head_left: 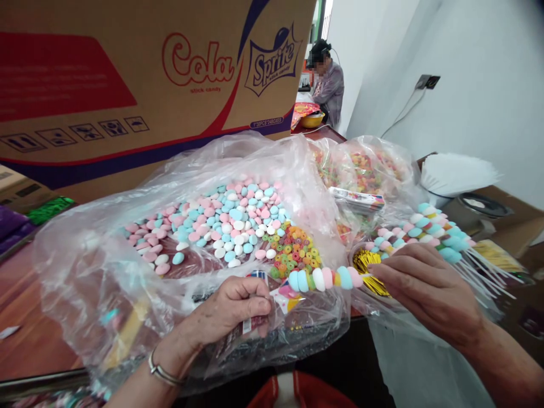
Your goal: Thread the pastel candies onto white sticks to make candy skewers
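Note:
A candy skewer [321, 279], threaded with pink, blue and white marshmallow-like discs and small green and yellow rings, lies level between my two hands. My right hand [429, 289] pinches it at its right end. At the other end, my left hand [238, 309] is closed on a printed plastic wrapper [287, 298], whose edge meets the skewer's left tip. Whether the tip is inside the wrapper I cannot tell. Behind the hands, loose pastel candies [229, 221] and ring gummies [295, 252] lie on a clear plastic bag [93, 272]. Gold twist ties [369, 269] sit beside my right fingers.
Finished-looking skewers [420, 229] are piled at right, near white sticks [457, 170]. Clear bags of ring gummies [361, 164] and a stack of printed wrappers [357, 198] lie behind. A large carton [148, 102] stands at the back left; a co-worker [329, 82] is beyond it.

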A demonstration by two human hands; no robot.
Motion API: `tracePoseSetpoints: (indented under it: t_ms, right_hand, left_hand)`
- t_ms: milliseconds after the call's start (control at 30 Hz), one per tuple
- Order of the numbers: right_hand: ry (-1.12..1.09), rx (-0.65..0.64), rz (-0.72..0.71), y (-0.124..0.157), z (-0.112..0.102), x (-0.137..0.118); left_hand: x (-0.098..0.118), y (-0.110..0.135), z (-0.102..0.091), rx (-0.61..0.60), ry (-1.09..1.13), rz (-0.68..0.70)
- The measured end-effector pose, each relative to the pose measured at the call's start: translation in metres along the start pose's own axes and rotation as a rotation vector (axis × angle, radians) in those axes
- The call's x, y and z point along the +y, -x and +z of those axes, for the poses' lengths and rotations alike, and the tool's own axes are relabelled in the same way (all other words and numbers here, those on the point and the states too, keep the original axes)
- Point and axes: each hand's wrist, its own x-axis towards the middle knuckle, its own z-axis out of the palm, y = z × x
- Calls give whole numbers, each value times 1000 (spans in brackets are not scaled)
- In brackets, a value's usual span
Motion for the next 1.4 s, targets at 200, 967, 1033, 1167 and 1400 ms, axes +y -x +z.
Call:
tracePoseSetpoints:
  t_ms: [200,967,1033,1167,1400]
  right_hand:
    - [-40,2,-5,4,2,0]
    - [-257,-214,94,-28,23,-15]
    - [-247,-210,88,-29,25,-16]
    - [-244,-201,61,-33,26,-15]
    - [-324,-316,-1,-43,26,-17]
  left_hand:
    - [-9,-1,-10,48,65,-8]
    - [20,0,-5,-72,-345,-142]
    - [21,1,-2,-102,-358,-149]
    - [27,3,6,-151,-397,-133]
    - [23,2,27,-166,-303,-198]
